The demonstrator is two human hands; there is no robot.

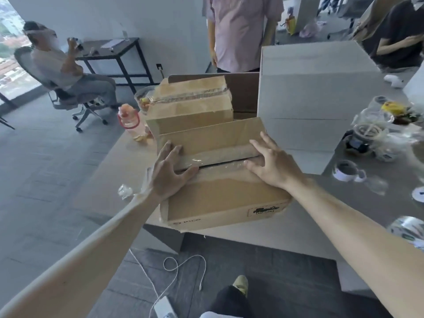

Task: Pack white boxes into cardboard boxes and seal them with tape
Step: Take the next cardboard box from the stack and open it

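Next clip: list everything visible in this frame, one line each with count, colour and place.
Near cardboard box: 1, brown, table edge, flaps nearly shut, clear tape along the seam.
Far cardboard box: 1, brown, taped, behind the near one.
Large box: 1, grey-white, right of the cardboard boxes.
Water bottle: 1, orange-pink, left of the far box.
Tape rolls: at least 2, clear with white cores, table's right side.
Table: 1, beige-grey.
Charger and cable: 1, white, floor.
Seated person: 1, office chair, far left.
Standing people: 2, behind the table.
Left hand: flat on the seam.
Right hand: flat on the seam.
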